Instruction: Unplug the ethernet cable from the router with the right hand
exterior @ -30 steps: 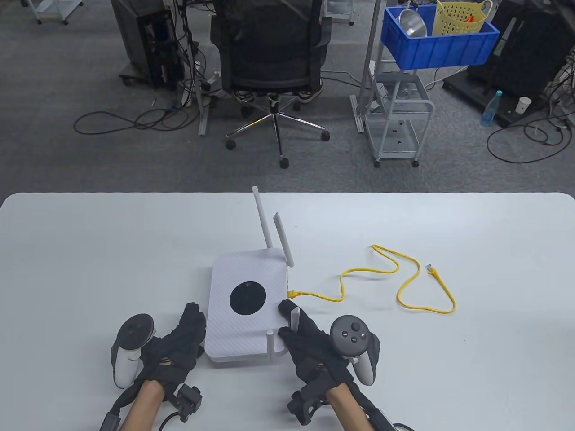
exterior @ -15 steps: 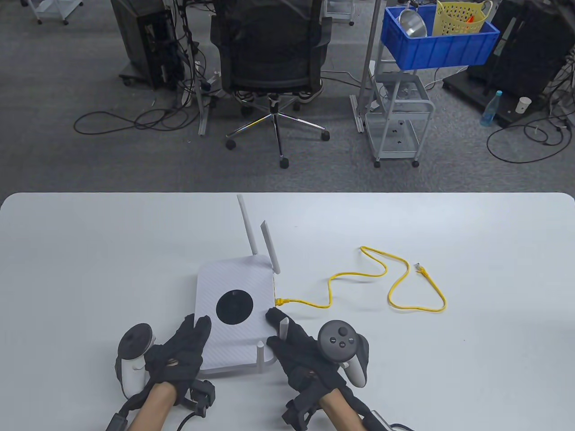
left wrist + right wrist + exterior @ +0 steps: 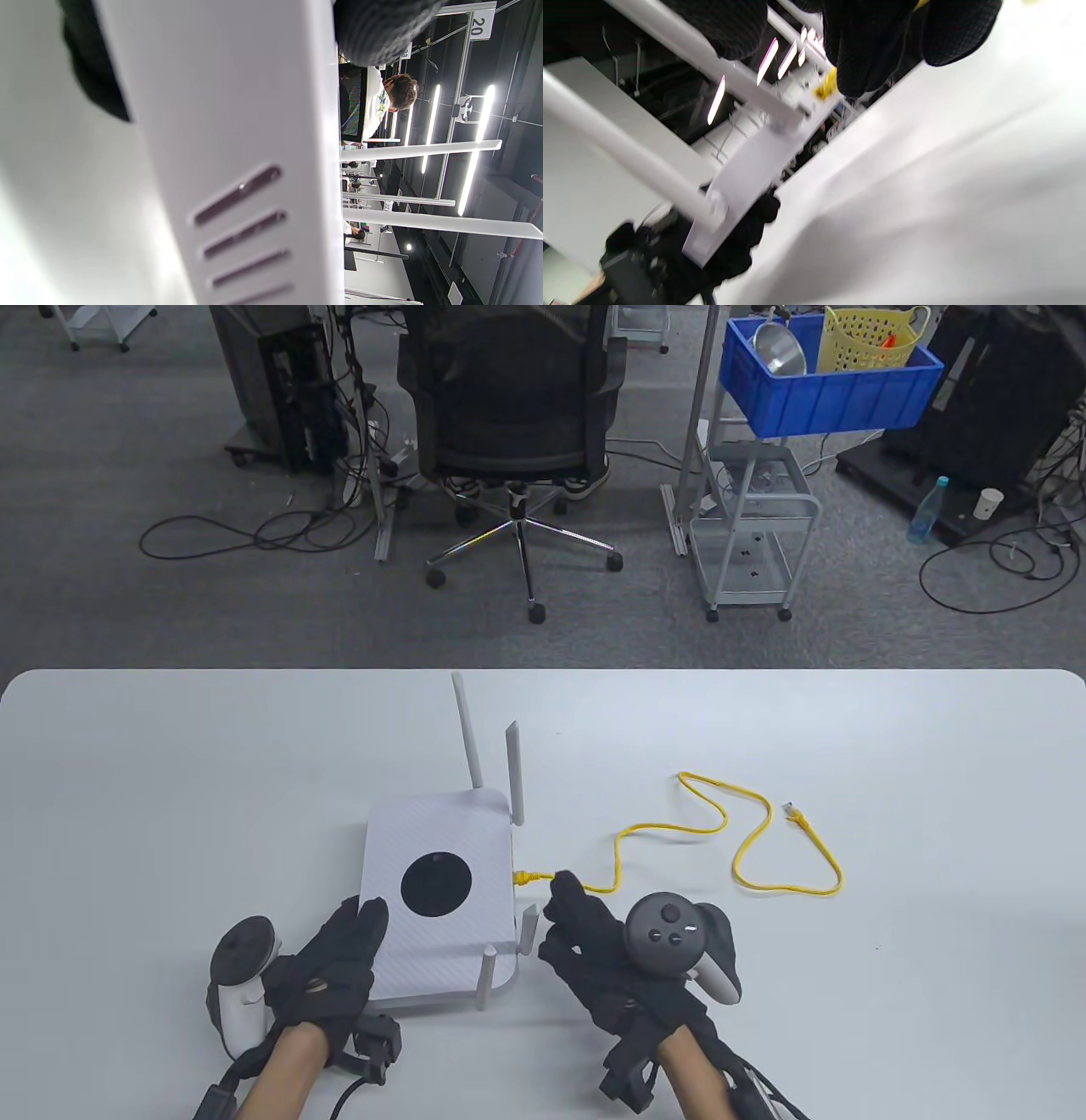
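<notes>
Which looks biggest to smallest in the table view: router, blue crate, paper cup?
1. Router, though it sits much nearer the camera.
2. Blue crate; looks only somewhat smaller, so true size is unsure.
3. Paper cup, plainly smallest.

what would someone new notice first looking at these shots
Probably the bright yellow ethernet cable snaking over the white table, one end plugged into the right side of the white router with its black disc on top. The gloved right hand reaches to the cable just beside that plug, while the left hand rests on the router's near-left corner. Beyond the table, a blue crate on a cart stands out.
</notes>
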Action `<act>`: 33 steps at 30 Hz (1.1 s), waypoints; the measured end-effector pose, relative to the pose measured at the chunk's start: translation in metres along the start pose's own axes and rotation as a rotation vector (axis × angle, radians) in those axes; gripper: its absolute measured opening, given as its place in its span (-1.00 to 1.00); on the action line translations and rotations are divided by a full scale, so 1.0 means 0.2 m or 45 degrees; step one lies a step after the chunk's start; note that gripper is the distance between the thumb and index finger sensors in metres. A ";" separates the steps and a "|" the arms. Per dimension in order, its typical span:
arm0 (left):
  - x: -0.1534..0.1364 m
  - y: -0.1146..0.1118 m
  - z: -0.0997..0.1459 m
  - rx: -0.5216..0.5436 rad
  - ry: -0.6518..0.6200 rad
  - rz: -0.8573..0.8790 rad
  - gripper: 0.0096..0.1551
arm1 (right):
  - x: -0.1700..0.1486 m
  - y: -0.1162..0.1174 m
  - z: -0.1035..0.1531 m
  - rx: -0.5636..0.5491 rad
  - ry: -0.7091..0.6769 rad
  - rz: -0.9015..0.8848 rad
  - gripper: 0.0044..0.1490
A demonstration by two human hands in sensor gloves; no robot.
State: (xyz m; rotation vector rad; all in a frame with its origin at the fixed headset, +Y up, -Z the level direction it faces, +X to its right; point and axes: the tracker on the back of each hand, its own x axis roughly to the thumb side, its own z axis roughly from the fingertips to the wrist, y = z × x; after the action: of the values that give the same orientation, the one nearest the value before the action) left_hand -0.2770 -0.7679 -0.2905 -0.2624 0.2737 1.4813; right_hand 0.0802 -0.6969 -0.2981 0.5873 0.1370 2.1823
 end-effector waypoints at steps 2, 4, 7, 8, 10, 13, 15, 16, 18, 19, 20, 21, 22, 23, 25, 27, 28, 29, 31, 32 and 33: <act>0.00 0.01 -0.01 -0.007 0.001 -0.008 -0.08 | 0.00 -0.03 0.02 -0.154 -0.030 0.069 -0.05; -0.01 0.00 -0.01 -0.018 -0.004 -0.021 -0.08 | 0.01 -0.05 0.04 -0.253 -0.050 0.151 -0.07; -0.01 -0.01 -0.01 -0.034 -0.007 -0.036 -0.08 | 0.03 -0.05 0.06 -0.411 -0.043 0.354 -0.12; -0.01 -0.01 -0.01 -0.038 -0.008 -0.038 -0.09 | 0.03 -0.05 0.06 -0.427 -0.037 0.401 -0.12; -0.01 -0.03 -0.01 -0.053 -0.009 -0.046 -0.08 | 0.03 -0.02 0.05 -0.413 -0.007 0.480 -0.12; 0.00 -0.05 -0.01 -0.078 -0.017 -0.067 -0.09 | 0.01 0.02 0.03 -0.338 0.064 0.566 -0.09; 0.00 -0.06 -0.01 -0.095 -0.025 -0.084 -0.09 | 0.00 0.05 0.02 -0.288 0.114 0.612 -0.07; 0.00 -0.06 -0.01 -0.101 -0.028 -0.090 -0.09 | -0.01 0.06 0.01 -0.271 0.130 0.628 -0.06; 0.00 -0.08 -0.01 -0.121 -0.035 -0.107 -0.09 | -0.03 0.07 0.00 -0.247 0.164 0.644 -0.06; 0.00 -0.08 -0.01 -0.130 -0.039 -0.116 -0.09 | -0.04 0.07 0.00 -0.234 0.180 0.641 -0.06; 0.00 -0.09 -0.01 -0.138 -0.043 -0.124 -0.09 | -0.04 0.07 0.00 -0.227 0.191 0.633 -0.07; 0.00 -0.10 -0.01 -0.145 -0.048 -0.132 -0.09 | -0.05 0.08 0.00 -0.216 0.206 0.618 -0.07; 0.00 -0.11 -0.01 -0.152 -0.051 -0.139 -0.09 | -0.06 0.08 0.00 -0.207 0.219 0.602 -0.07; 0.00 -0.11 -0.01 -0.158 -0.052 -0.143 -0.09 | -0.06 0.08 -0.01 -0.194 0.236 0.586 -0.07; 0.00 -0.13 -0.01 -0.164 -0.060 -0.150 -0.09 | -0.08 0.09 -0.01 -0.169 0.268 0.571 -0.08; 0.00 -0.14 -0.01 -0.173 -0.067 -0.166 -0.09 | -0.09 0.10 -0.02 -0.144 0.290 0.581 -0.08; 0.00 -0.14 -0.01 -0.180 -0.072 -0.174 -0.09 | -0.09 0.11 -0.02 -0.126 0.304 0.586 -0.09; 0.00 -0.15 -0.01 -0.186 -0.076 -0.180 -0.09 | -0.10 0.11 -0.03 -0.118 0.309 0.585 -0.10; 0.00 -0.15 -0.01 -0.197 -0.082 -0.191 -0.09 | -0.10 0.12 -0.03 -0.098 0.321 0.562 -0.13; 0.00 -0.16 -0.01 -0.194 -0.083 -0.194 -0.09 | -0.11 0.12 -0.03 -0.091 0.334 0.533 -0.15; 0.00 -0.16 -0.01 -0.194 -0.083 -0.195 -0.09 | -0.11 0.12 -0.03 -0.087 0.340 0.515 -0.16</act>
State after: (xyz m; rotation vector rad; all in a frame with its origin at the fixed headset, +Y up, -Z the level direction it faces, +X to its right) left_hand -0.2457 -0.7713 -0.2930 -0.3493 0.0859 1.3579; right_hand 0.0723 -0.7286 -0.3053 0.2987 0.0902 2.6424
